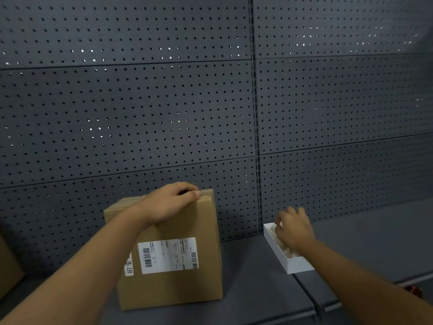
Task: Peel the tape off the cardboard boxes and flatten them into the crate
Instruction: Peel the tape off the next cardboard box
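Leftmost, a brown edge [9,266] that may be another carton pokes into view. Beside it the cardboard box [171,249] stands upright on the dark surface [257,289], label facing out; the left hand [168,205] curls its fingers [195,193] over the top edge, apparently steadying it. Further right, the right hand [294,228] reaches into a white tray [295,263], fingers loosely curled; whether they pinch anything, I cannot tell.

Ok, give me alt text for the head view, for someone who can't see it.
A person's left hand grips the top edge of an upright cardboard box bearing a shipping label, while the right hand reaches into a small white tray beside it. Both sit on a dark shelf before a grey pegboard wall.
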